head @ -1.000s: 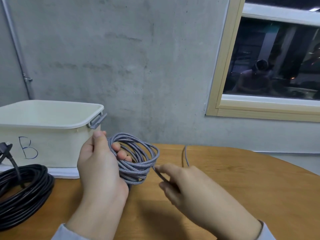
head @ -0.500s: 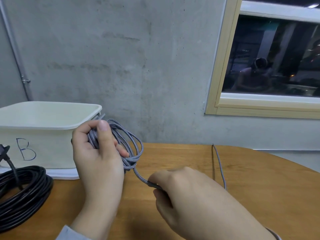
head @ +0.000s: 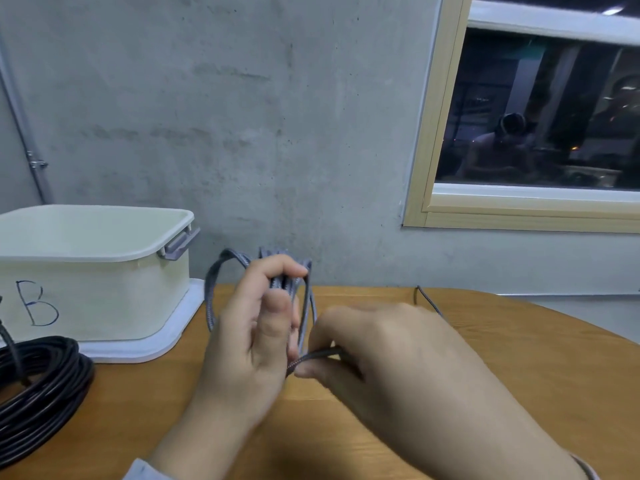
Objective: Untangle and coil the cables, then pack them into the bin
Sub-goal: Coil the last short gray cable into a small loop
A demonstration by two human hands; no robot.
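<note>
Cream plastic bin [head: 100, 292] marked "B" stands at the round wooden surface's [head: 485, 358] far left edge; black coiled cable [head: 38, 386] beside it. Grey braided cable coil [head: 304, 306] held above the surface: left hand [head: 252, 344] grip around loops, right hand [head: 391, 355] pinching its strand.

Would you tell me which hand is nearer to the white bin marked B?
Left. The left hand grips the grey cable coil just right of the bin; the right hand is farther right.

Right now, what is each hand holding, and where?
Left hand grips the grey cable by its coiled loops; right hand pinches its loose strand just below the coil.
</note>
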